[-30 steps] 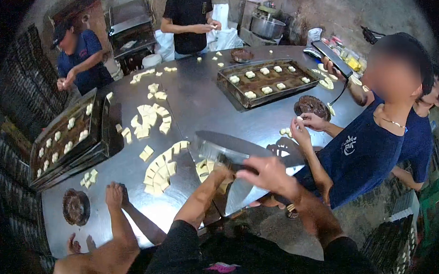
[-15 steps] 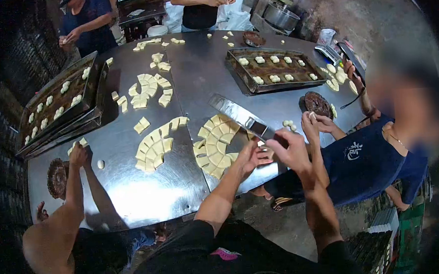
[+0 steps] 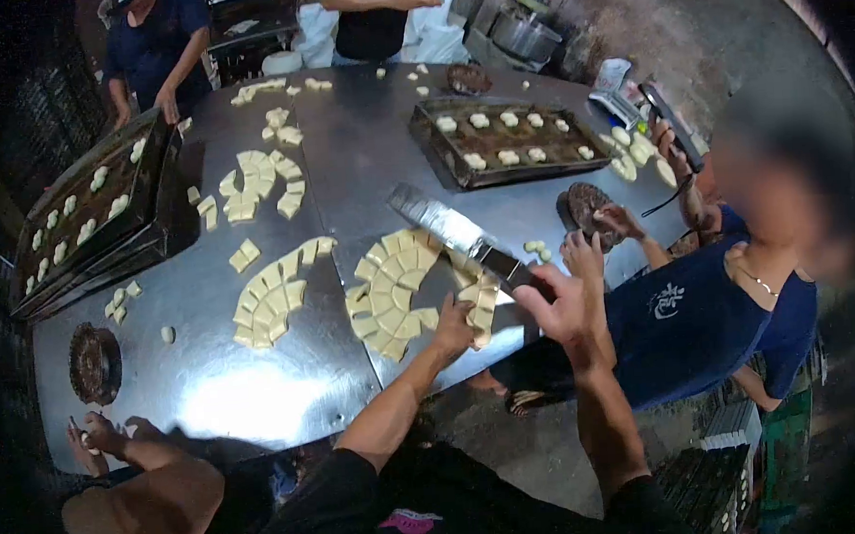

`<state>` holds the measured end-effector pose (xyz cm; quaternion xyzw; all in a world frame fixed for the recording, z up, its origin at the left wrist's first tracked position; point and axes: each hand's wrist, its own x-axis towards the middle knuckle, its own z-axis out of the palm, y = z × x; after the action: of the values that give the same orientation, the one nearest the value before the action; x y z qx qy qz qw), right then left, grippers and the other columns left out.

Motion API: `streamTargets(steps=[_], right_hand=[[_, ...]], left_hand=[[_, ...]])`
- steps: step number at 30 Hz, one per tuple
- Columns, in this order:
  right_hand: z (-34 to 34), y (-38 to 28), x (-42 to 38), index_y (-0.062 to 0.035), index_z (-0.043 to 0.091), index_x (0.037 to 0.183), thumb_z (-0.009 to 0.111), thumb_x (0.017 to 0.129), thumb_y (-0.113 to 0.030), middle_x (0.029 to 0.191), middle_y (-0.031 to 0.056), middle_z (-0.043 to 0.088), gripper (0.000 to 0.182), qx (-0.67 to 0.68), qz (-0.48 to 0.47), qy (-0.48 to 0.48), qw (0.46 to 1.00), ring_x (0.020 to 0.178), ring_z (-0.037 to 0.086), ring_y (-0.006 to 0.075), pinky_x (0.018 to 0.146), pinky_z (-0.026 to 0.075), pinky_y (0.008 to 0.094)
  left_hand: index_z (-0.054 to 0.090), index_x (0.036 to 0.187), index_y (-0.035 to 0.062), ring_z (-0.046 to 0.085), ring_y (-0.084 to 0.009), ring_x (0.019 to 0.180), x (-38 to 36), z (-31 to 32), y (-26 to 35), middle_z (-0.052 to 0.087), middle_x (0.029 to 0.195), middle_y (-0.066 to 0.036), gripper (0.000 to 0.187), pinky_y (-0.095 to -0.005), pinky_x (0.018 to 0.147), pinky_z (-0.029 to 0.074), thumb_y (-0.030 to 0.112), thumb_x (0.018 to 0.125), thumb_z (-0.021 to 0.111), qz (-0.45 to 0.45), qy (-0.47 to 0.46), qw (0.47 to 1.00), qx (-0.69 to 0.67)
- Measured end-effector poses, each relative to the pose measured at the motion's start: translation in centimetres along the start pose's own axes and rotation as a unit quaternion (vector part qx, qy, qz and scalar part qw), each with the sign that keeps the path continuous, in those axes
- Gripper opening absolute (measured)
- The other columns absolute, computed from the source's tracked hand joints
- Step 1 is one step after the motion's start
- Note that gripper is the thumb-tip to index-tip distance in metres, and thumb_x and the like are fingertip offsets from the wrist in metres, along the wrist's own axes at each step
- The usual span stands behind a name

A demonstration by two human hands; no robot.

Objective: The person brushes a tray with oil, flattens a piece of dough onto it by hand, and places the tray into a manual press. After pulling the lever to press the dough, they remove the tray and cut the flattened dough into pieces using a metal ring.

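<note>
My right hand [image 3: 557,304] grips the dark handle of a broad-bladed knife [image 3: 445,223], its long flat metal blade pointing up and left over the dough. Low at the table's front edge, my left hand [image 3: 455,328] reaches with its fingers out at the cut dough pieces [image 3: 477,298] right of the gap; it seems to touch them. A curved fan of cut dough [image 3: 382,284] lies left of that gap, partly behind the blade. Farther left is another fan of cut dough [image 3: 273,299].
Trays of shaped dough stand at the left [image 3: 96,207] and back right [image 3: 508,142]. Round brown dishes [image 3: 94,362] sit near co-workers. A person in dark blue [image 3: 681,302] works close on my right; another's hands [image 3: 93,439] are at the left corner.
My left hand has gone from beside the knife down to the dough. The knife stays in my right hand over the dough. The left co-worker's hands have moved toward the table's front corner.
</note>
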<state>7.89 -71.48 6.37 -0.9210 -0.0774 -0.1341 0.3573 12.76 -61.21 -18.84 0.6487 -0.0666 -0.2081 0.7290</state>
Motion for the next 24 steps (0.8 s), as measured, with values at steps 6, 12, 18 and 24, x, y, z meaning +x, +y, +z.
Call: streamTargets(steps=[6, 12, 18, 24], right_hand=[[-0.3, 1.5, -0.5, 0.0017, 0.063, 0.095, 0.071, 0.083, -0.019, 0.074, 0.0113, 0.064, 0.025, 0.010, -0.081, -0.039, 0.996, 0.065, 0.065, 0.0186, 0.058, 0.050, 0.0306], [3.1, 5.0, -2.2, -0.0036, 0.060, 0.094, 0.075, 0.081, -0.018, 0.073, 0.0096, 0.063, 0.024, 0.063, -0.123, -0.041, 0.990, 0.060, 0.059, 0.0153, 0.056, 0.046, 0.0291], [4.1, 5.2, -3.0, -0.0009, 0.060, 0.100, 0.069, 0.087, -0.027, 0.082, 0.0168, 0.062, 0.031, -0.023, 0.039, 0.043, 0.998, 0.069, 0.065, 0.0228, 0.061, 0.050, 0.0338], [3.1, 6.8, -2.0, 0.0014, 0.060, 0.091, 0.064, 0.088, -0.027, 0.076, 0.0175, 0.063, 0.029, -0.043, 0.060, 0.238, 0.968, 0.066, 0.064, 0.0291, 0.062, 0.049, 0.0361]], left_hand=[[0.061, 0.112, 0.0075, 0.061, -0.0418, 0.100, -0.7, -2.0, 5.2, 0.030, 0.147, -0.023, 0.042, -0.0490, 0.083, 0.051, 0.025, 0.074, 0.067, 0.053, -0.030, 0.919, 0.389], [0.059, 0.114, 0.0092, 0.062, -0.0404, 0.096, 3.6, -3.4, 7.5, 0.047, 0.132, -0.018, 0.041, -0.0492, 0.079, 0.052, 0.021, 0.076, 0.063, 0.041, 0.066, 0.914, 0.398], [0.057, 0.102, -0.0009, 0.061, -0.0417, 0.095, 8.9, -1.6, 2.8, 0.059, 0.103, -0.025, 0.028, -0.0471, 0.083, 0.050, 0.015, 0.079, 0.058, 0.067, 0.027, 0.896, 0.439], [0.058, 0.091, -0.0005, 0.058, -0.0430, 0.081, 7.0, -4.5, 3.5, 0.058, 0.091, -0.025, 0.017, -0.0506, 0.073, 0.047, 0.014, 0.082, 0.055, 0.162, 0.140, 0.907, 0.362]])
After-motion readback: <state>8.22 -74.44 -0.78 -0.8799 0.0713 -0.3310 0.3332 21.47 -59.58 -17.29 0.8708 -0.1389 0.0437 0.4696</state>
